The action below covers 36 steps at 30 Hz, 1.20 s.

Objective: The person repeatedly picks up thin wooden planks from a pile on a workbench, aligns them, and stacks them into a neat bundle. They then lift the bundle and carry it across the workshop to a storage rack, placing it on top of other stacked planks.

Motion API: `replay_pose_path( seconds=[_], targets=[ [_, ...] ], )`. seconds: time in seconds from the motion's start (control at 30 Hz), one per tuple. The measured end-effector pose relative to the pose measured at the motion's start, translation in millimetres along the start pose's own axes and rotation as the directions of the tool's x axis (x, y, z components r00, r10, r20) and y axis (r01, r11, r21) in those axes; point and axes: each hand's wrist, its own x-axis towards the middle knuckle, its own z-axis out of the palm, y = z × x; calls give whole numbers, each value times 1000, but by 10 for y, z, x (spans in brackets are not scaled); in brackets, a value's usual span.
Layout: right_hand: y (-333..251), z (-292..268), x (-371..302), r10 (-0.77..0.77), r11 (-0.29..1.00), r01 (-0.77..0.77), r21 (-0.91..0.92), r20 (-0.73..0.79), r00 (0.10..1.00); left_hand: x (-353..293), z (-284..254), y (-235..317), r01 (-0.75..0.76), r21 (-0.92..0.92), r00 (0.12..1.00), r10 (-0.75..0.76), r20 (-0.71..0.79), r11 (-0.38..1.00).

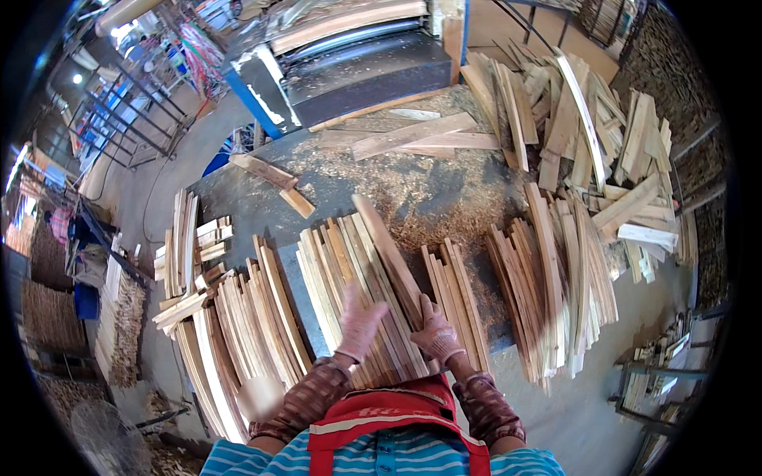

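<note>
Workshop clutter rings a dark worktop [250, 202], its middle strewn with wood shavings [413, 206], and a blue-and-black machine [369, 75] stands at its far edge. Several loose boards [421, 139] lie in front of the machine, while a jumbled heap of wood pieces [563, 111] rises at the far right. Along the near side, strips lie in separate bundles: one to the left [254, 313], a pale central bundle [325, 266], a smaller bundle [456, 289] and a large one at the right [548, 285]. A brown plank [389, 258] slants along the right side of the central bundle, its far end jutting beyond the neighbouring strips. The right hand [439, 333], in a pinkish glove, has its fingers closed around the plank's near end. The left hand [361, 321], gloved alike and blurred, is over the central bundle with fingers extended and grasping nothing; whether it touches the strips, I cannot tell.
</note>
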Motion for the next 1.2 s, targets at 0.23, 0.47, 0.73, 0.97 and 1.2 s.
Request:
replay_pose_path(
  seconds=[0.23,0.47,0.73,0.97,1.2],
  targets=[
    [223,318,148,162,987,-161,-20,68,984,371,-807,-1334,471,-17,780,-426,-459,882],
    [151,518,-28,181,983,-180,-29,57,982,319,-996,-1490,382,-276,840,-456,-295,882],
    [188,975,259,162,972,-206,-108,-326,932,439,-1153,-1828,568,-203,785,-599,-160,798],
    [387,589,650,42,993,-16,116,-221,974,582,-1280,-1032,630,-12,762,-621,-185,777],
    [-415,-312,1919,-84,982,127,140,-279,957,2392,-1511,-1217,7,183,876,82,-475,983]
  ],
)
